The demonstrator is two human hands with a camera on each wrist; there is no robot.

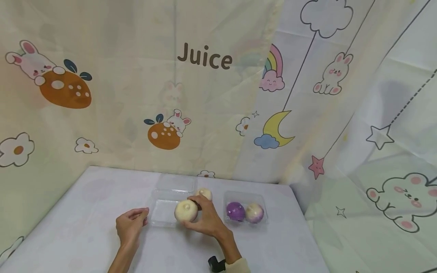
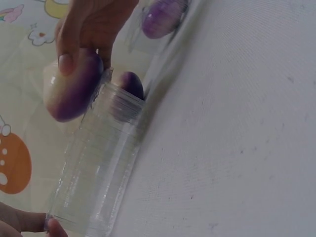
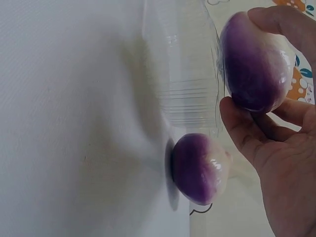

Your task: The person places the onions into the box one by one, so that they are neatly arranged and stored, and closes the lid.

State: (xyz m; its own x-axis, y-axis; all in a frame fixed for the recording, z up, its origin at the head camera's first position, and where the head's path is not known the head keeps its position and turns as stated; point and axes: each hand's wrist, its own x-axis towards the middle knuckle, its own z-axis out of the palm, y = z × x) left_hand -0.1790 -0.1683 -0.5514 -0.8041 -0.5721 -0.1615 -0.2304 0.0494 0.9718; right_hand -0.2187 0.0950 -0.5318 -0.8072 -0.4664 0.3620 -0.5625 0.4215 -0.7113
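Observation:
My right hand [image 1: 208,220] grips a glossy purple-and-cream turnip [image 1: 186,211] between thumb and fingers. It holds the turnip at the right end of an open clear plastic container [image 1: 160,220], whose lid [image 1: 175,182] lies back behind it. In the right wrist view, the held turnip [image 3: 254,64] appears raised off the table. At the container's left edge, my left hand [image 1: 129,225] pinches the rim, its fingertips [image 2: 33,221] showing low in the left wrist view. Another turnip [image 3: 197,168] sits on the table beside the container, partly hidden behind my right hand in the head view.
To the right stands a second clear container [image 1: 246,196] holding a mostly purple turnip [image 1: 235,211] and a paler one [image 1: 254,213]. A black object [image 1: 216,264] lies by my right wrist. A printed curtain [image 1: 119,94] hangs behind the white table [image 1: 88,227].

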